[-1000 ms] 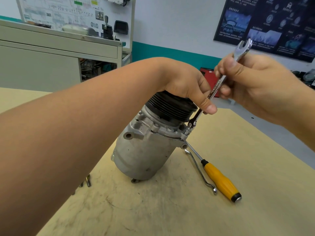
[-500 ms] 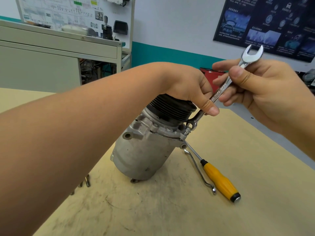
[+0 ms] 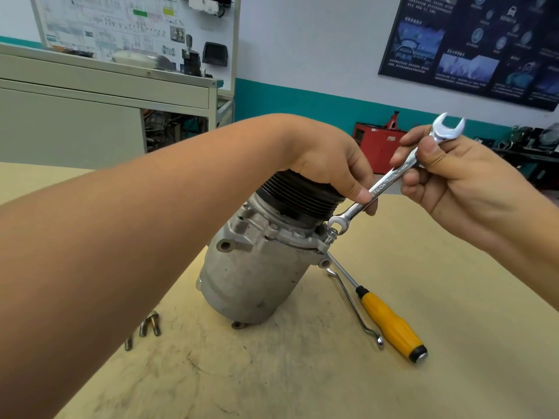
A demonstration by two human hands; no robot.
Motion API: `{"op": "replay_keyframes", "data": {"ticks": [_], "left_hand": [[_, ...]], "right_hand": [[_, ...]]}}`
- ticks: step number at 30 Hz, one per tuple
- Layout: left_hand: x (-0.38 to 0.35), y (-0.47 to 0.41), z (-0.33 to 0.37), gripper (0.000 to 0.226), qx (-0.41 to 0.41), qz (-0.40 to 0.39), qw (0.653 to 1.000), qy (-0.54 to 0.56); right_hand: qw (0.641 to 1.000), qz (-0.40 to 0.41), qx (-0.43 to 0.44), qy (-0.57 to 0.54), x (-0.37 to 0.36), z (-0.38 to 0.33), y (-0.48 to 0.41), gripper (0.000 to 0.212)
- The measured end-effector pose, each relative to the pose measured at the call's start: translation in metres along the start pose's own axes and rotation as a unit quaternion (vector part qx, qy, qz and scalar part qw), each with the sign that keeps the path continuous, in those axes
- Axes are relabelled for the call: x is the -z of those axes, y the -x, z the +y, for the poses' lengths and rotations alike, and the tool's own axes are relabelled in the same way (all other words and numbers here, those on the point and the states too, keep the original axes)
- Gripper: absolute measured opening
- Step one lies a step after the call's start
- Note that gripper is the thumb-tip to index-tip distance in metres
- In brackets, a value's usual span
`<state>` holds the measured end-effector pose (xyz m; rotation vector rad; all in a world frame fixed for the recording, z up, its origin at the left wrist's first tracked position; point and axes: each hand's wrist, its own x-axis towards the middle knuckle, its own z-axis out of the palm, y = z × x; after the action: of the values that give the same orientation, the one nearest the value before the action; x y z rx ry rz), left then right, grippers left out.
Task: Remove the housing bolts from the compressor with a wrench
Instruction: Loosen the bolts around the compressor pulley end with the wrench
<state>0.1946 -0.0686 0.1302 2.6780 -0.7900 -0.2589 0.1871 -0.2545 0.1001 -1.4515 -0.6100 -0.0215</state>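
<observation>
"How far along?"

"Partly, I'd judge. Three loose bolts (image 3: 153, 324) lie on the worktop (image 3: 302, 382) beneath the left arm (image 3: 151, 237)."

"And the hands?"

"The left hand (image 3: 332, 164) grips the top of the compressor (image 3: 251, 282). The right hand (image 3: 453, 182) pinches the wrench (image 3: 390, 182), whose ring end sits on a raised bolt (image 3: 331, 235) just below the left fingertips. That one is not out yet."

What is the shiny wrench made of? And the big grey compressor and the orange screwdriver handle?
The wrench looks like polished, chrome-like steel: mirror-bright, with stamped letters. The compressor seems to be cast metal, maybe aluminium: dull, grey and scuffed. The screwdriver handle is probably plastic: smooth and evenly orange.
</observation>
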Motion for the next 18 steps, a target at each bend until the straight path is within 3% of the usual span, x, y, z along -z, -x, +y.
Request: {"op": "replay_keyframes", "data": {"ticks": [5, 11, 18], "left_hand": [[0.002, 0.001, -0.001, 0.014, -0.001, -0.025, 1.0, 0.009], [0.002, -0.003, -0.003, 0.013, 0.003, -0.006, 1.0, -0.011], [0.0, -0.007, -0.003, 0.028, 0.02, 0.031, 0.999, -0.032]], "right_hand": [[0.996, -0.019, -0.012, -0.084, 0.001, 0.008, -0.005, 0.024], [0.995, -0.027, -0.007, -0.097, -0.004, 0.012, -0.011, 0.018], [1.0, 0.019, 0.005, 0.007, -0.012, 0.01, -0.012, 0.021]]}}
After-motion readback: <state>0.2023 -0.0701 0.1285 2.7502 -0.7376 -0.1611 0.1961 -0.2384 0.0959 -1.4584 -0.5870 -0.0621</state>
